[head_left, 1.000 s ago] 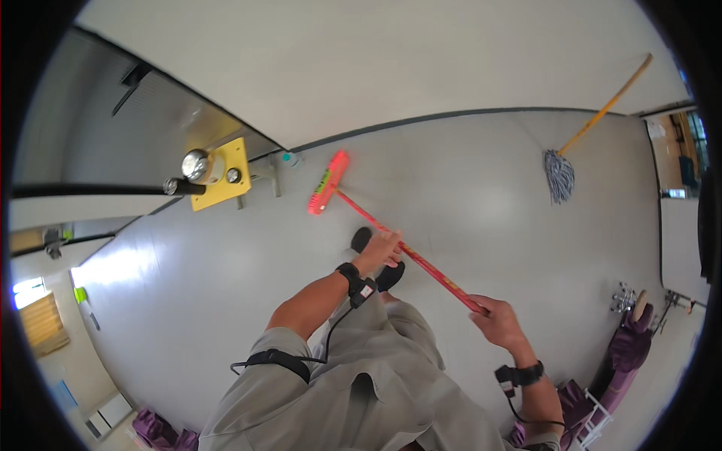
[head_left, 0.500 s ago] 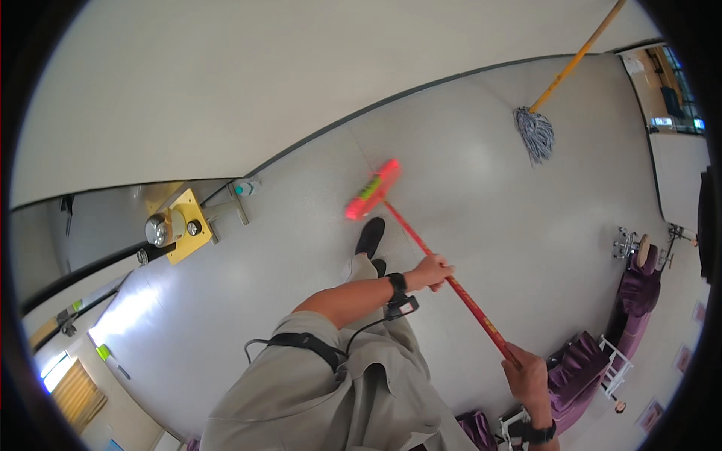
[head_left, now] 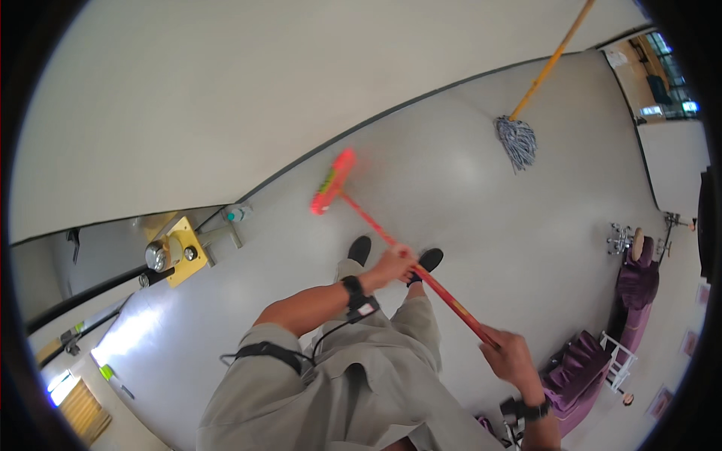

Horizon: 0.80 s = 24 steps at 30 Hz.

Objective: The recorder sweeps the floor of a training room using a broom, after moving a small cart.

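A broom (head_left: 455,304) with a long red handle runs slantwise across the view in front of me. Its pink-red head (head_left: 334,180), with a yellow-green patch, is at the floor near the wall and slightly blurred. My left hand (head_left: 392,267) is wrapped round the middle of the handle. Close to the handle's upper end, my right hand (head_left: 509,356) grips it too. Both wrists carry dark bands. My dark shoes (head_left: 429,259) stand on the grey floor (head_left: 481,225), just nearer to me than the broom head.
A mop (head_left: 517,140) with a yellow pole leans at the far wall (head_left: 226,98). To the left is a yellow plate with a metal-topped container (head_left: 169,252) on a stand, beside a small bottle (head_left: 238,214). Purple-covered furniture (head_left: 579,372) lines the right side.
The broom head has moved left, closer to the wall, and both my hands have shifted left and slightly up with the handle. My feet now stand apart.
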Motion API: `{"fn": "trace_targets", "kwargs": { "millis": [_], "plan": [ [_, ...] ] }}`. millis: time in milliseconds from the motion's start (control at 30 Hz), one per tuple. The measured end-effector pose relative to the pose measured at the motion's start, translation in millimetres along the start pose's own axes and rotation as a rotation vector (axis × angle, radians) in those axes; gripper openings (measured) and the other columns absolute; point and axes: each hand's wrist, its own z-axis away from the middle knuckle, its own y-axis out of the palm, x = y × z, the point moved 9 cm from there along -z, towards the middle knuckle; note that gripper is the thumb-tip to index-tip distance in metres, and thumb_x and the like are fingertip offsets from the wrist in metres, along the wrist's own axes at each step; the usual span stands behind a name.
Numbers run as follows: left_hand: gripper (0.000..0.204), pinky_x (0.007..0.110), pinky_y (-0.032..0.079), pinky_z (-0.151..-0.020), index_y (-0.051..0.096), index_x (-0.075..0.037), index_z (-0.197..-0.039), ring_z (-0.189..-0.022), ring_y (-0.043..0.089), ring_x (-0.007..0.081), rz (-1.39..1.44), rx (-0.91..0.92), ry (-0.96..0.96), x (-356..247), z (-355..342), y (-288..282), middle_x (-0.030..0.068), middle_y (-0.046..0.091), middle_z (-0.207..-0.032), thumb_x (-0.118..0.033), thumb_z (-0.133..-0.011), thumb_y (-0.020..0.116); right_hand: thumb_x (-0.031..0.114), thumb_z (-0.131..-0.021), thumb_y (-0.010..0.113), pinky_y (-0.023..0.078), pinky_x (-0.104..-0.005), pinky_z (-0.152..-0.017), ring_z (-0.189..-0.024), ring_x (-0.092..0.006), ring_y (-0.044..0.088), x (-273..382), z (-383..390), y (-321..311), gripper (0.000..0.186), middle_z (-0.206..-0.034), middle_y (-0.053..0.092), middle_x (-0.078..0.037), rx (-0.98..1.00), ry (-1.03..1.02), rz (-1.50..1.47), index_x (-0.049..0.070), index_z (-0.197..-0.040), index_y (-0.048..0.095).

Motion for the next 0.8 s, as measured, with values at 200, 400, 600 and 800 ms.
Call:
{"fn": "trace_targets", "kwargs": {
  "millis": [200,400,600,800],
  "plan": [
    [0.019,0.03,0.057,-0.051,0.05,0.003,-0.099,-0.064,0.064,0.0193,0.109,-0.558,0.106,21.2,-30.2,-105.4,0.0126,0.061,-0.079,-0.009,-0.087,0.058,0.014,-0.08,0.059,0.046,-0.047,-0.062,-0.073,-0.0375,0.058,-32.2,-117.6,46.9,0.033,-0.074,0.06,-0.017,0.09,-0.114,-0.125,0.017,-0.112,0.061],
    [0.016,0.032,0.059,-0.055,0.051,0.006,-0.087,-0.069,0.065,0.0213,0.351,-0.43,-0.02,30.4,-114.1,-33.6,0.0127,0.06,-0.08,-0.008,-0.084,0.06,0.018,-0.082,0.056,0.046,-0.047,-0.064,-0.074,-0.0376,0.059,-136.9,-145.4,7.7,0.033,-0.075,0.061,-0.016,0.081,-0.091,0.015,0.017,-0.114,0.061],
    [0.018,0.034,0.058,-0.061,0.052,0.001,-0.095,-0.076,0.067,0.0225,0.078,-0.208,-0.004,0.7,-217.6,106.4,0.0119,0.062,-0.086,-0.008,-0.083,0.062,0.011,-0.08,0.06,0.049,-0.04,-0.064,-0.072,-0.0365,0.06,-245.6,-83.3,-68.2,0.035,-0.08,0.064,-0.017,-0.055,0.051,-0.046,0.011,-0.115,0.062],
    [0.017,0.032,0.055,-0.053,0.053,-0.001,-0.091,-0.064,0.062,0.0177,-0.072,-0.105,-0.069,-35.2,-239.4,255.2,0.0094,0.061,-0.08,-0.009,-0.081,0.064,0.005,-0.077,0.063,0.048,-0.0378,-0.061,-0.066,-0.0351,0.06,-305.7,-4.0,-117.3,0.036,-0.075,0.062,-0.019,-0.17,0.139,-0.101,0.002,-0.113,0.062]
  ]
}}
